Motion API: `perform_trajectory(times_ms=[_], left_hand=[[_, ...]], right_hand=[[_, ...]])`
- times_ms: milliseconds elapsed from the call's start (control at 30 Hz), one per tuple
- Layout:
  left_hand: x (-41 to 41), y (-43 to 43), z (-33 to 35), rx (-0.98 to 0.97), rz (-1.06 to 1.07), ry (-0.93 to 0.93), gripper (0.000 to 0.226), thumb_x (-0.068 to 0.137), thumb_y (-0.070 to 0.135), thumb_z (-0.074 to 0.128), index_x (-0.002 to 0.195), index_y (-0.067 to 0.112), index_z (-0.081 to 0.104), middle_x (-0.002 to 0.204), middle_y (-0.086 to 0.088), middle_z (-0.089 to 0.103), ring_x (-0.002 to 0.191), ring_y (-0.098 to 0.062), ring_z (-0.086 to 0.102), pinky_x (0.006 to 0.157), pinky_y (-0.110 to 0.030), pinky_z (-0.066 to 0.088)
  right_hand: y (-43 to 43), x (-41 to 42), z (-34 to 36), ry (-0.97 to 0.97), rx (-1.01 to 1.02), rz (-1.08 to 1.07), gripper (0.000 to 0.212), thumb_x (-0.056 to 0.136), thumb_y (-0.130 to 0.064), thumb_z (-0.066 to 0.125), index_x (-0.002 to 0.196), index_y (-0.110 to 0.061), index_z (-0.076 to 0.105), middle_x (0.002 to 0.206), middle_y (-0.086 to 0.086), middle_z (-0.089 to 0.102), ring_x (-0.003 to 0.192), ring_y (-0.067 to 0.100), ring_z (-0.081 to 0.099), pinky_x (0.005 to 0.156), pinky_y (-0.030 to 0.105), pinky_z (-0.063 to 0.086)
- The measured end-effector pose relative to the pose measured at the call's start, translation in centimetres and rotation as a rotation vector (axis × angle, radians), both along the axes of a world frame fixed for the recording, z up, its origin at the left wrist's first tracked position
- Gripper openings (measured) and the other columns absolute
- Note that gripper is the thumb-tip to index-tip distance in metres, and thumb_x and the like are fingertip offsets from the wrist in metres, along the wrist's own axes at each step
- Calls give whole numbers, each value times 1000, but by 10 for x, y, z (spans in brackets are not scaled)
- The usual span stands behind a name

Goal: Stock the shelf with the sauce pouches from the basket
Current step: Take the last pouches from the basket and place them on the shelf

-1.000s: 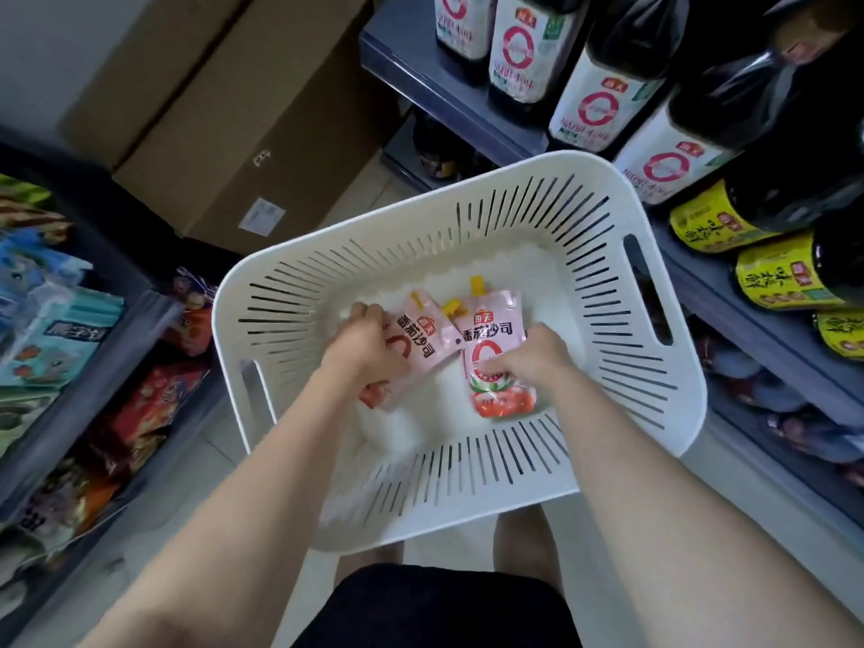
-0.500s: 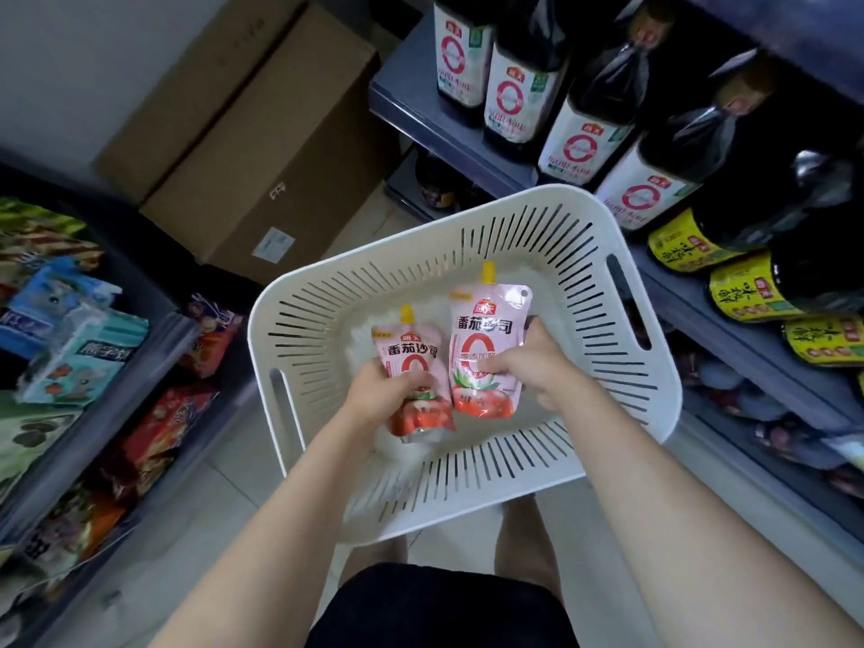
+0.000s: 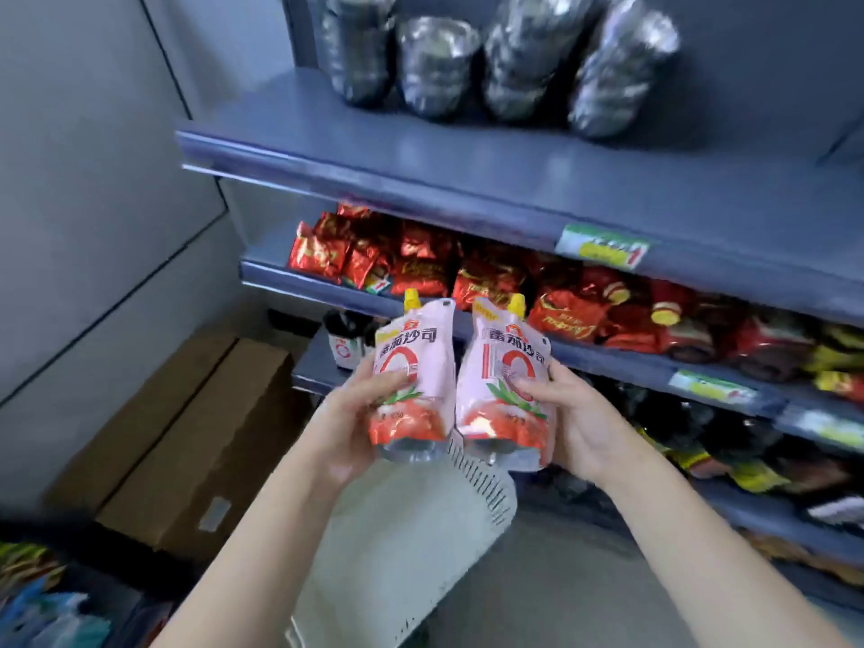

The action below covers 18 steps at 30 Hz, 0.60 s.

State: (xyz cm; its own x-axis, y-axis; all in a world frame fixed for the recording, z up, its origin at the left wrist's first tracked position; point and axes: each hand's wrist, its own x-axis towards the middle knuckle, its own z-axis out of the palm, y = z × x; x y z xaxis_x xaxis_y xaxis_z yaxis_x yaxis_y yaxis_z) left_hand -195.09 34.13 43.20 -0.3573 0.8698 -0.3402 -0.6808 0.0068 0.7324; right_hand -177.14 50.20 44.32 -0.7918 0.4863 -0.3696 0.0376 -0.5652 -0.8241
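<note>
You have one sauce pouch in each hand, both lifted clear of the white basket [image 3: 411,530], which sits below your forearms, and held upright side by side in front of the shelving. Your left hand [image 3: 350,418] has its grip closed on the left pouch [image 3: 414,381], thumb across the printed front and fingers behind; your right hand [image 3: 575,423] is closed the same way on the right pouch [image 3: 507,385]. The two pouches touch or nearly touch along their inner edges. They look like soft, filled film pouches with a stiff yellow spout [image 3: 516,304] at the top and a gusseted base, so expect them to sag and slide if you pinch only a corner; hold them around the lower belly, as you do now, where the contents give some body. The film looks glossy and likely slippery. Both wrists are tilted slightly inward, forearms reaching forward and up toward the grey shelf [image 3: 467,180].
</note>
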Motion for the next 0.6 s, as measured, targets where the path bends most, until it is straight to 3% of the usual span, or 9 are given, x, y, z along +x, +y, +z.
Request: perform_trajectory(times_ms=[133,167,233,333,433,600], left_hand=[[35,40,67,300,-138,7,92,53,19,88,136,12,49,110,-10,68,86,-23,70,70,-32,58],[35,41,71,350,-118,2,96,51,19,90,137,10,48,111,-10,68,87,-23,70,72,-31,58],[153,89,141,408,-325,63,98,50,17,91,137,7,46,111,-10,68,89,-21,71,76,-31,58],[164,105,154,454,-319,54,103,47,18,94,137,5,45,107,-10,68,85,-20,71,73,-32,59],[235,137,156,399,-419,-3,97,46,17,95,132,2,53,107,-11,70,85,-21,72,66,-34,60],[388,204,160,317,-550,-48,67,44,19,95,106,4,74,109,-11,70,92,-22,71,76,-39,60]], right_hand=[[8,52,73,104,28,-143,80,47,-23,93,121,-16,64,105,6,73,88,22,72,79,37,59],[12,50,70,137,-6,-152,72,48,-24,91,116,-15,69,102,5,74,85,20,73,74,33,59],[28,183,134,279,112,-311,56,51,-27,87,105,-18,76,99,4,75,82,17,73,69,27,59],[37,196,147,215,124,-369,61,58,-29,83,117,-18,70,101,4,75,83,17,73,67,28,59],[57,278,156,160,157,-451,52,78,-21,66,129,-14,61,105,7,73,86,18,72,70,30,58],[94,450,173,53,252,-561,53,73,-25,69,125,-18,64,103,5,73,83,18,70,71,33,55]])
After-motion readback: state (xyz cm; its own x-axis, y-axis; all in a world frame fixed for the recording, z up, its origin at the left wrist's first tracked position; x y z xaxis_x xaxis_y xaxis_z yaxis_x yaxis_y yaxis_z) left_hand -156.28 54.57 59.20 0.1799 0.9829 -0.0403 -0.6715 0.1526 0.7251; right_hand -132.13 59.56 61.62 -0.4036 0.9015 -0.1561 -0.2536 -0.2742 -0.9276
